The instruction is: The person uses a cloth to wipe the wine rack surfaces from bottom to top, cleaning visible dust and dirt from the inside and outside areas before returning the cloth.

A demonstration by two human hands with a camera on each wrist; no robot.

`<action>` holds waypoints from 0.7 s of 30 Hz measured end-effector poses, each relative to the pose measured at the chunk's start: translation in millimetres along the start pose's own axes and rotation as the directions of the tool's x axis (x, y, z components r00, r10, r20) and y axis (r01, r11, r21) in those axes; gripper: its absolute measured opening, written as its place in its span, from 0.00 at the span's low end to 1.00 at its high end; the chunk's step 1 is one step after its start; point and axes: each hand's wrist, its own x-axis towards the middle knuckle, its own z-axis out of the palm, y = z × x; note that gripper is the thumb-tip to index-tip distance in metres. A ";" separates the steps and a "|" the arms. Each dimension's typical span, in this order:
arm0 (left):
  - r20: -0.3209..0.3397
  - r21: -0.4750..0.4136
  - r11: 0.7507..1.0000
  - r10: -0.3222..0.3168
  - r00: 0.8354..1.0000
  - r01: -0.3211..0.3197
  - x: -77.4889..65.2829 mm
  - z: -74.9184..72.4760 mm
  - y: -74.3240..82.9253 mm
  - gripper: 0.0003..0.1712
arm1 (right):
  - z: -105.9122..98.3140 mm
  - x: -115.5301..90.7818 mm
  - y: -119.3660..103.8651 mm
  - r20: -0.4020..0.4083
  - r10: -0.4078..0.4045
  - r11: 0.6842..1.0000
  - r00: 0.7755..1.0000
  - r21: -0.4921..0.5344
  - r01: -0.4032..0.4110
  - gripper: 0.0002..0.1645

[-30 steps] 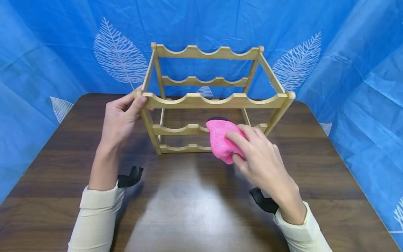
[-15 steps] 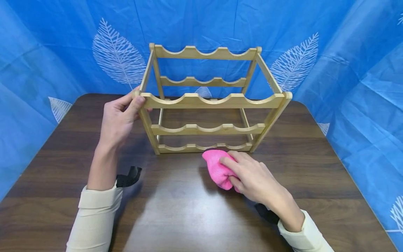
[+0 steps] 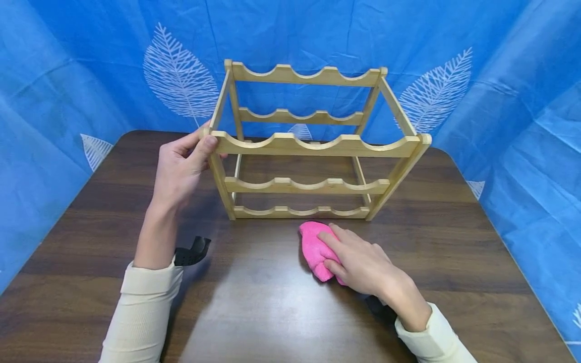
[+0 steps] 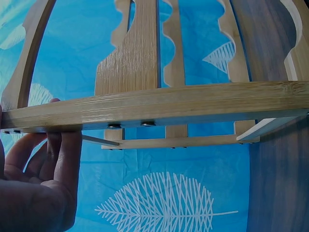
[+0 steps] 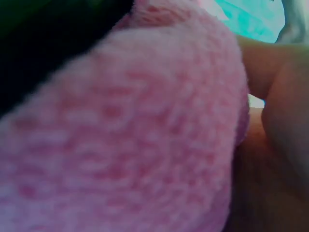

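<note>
A pale wooden wine rack [image 3: 313, 145] with scalloped rails stands on the table. My left hand [image 3: 179, 164] grips the top of its front left post, thumb on the near side. In the left wrist view, fingers [image 4: 60, 154] lie against the far side of the wooden post [image 4: 193, 104]. My right hand [image 3: 363, 257] holds a bunched pink cloth [image 3: 315, 252] down at the tabletop in front of the rack. Fuzzy pink fabric [image 5: 130, 130] fills most of the right wrist view, beside part of the hand; the cloth's underside is hidden.
The dark brown wooden table [image 3: 104, 242] carries the rack toward its back. Blue curtain [image 3: 290, 30] with white leaf prints hangs behind and at both sides. Black straps [image 3: 192, 251] sit at the wrists.
My right hand has come down and toward me with the pink cloth, from the rack's front rails to the tabletop. The left hand keeps its grip on the rack.
</note>
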 end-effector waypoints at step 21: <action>-0.050 0.318 0.911 0.293 0.955 -0.263 2.5 -0.6 -17.5 0.21 | -80.2 -40.1 0.2 -0.507 -0.115 0.993 0.855 -0.094 0.077 0.18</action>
